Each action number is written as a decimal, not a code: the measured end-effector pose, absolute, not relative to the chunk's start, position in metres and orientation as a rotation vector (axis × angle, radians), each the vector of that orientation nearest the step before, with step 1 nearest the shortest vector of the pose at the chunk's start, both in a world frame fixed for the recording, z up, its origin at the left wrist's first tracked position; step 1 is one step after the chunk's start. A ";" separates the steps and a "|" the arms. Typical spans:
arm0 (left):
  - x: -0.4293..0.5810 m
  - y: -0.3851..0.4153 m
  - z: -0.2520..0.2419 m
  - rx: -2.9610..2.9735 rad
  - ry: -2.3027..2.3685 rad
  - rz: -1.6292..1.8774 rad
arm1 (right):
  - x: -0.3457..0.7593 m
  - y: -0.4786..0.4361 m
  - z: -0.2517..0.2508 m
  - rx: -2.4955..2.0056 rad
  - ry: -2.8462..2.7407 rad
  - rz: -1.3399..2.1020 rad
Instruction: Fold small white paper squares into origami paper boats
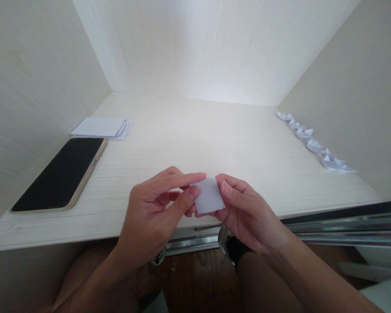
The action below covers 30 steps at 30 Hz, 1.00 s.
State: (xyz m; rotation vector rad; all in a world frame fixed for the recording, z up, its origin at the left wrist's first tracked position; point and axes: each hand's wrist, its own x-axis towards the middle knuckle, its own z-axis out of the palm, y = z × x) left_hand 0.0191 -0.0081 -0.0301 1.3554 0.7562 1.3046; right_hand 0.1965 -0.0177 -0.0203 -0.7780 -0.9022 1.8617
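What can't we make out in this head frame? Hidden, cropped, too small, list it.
- Small white paper: the left hand and right hand pinch its side edges; head view shows one face only, so folds or layers behind it are hidden.
- Folded paper pieces along the right wall: too small to count or tell their shape.
- Paper stack: sheet count unreadable at this angle.
- Phone: screen dark.
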 end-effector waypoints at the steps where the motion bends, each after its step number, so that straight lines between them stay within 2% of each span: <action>1: 0.019 -0.008 -0.031 1.336 0.740 1.311 | 0.196 -0.018 -0.020 -0.786 -0.889 1.873; 11: 0.018 -0.008 -0.034 1.333 0.624 1.338 | 0.198 -0.016 -0.015 -0.809 -0.845 1.952; 22: 0.013 -0.007 -0.031 1.273 0.638 1.273 | 0.195 -0.014 -0.005 -0.887 -0.895 1.835; 30: 0.003 -0.007 -0.024 1.371 0.685 1.138 | 0.193 -0.014 0.001 -1.118 -1.238 1.402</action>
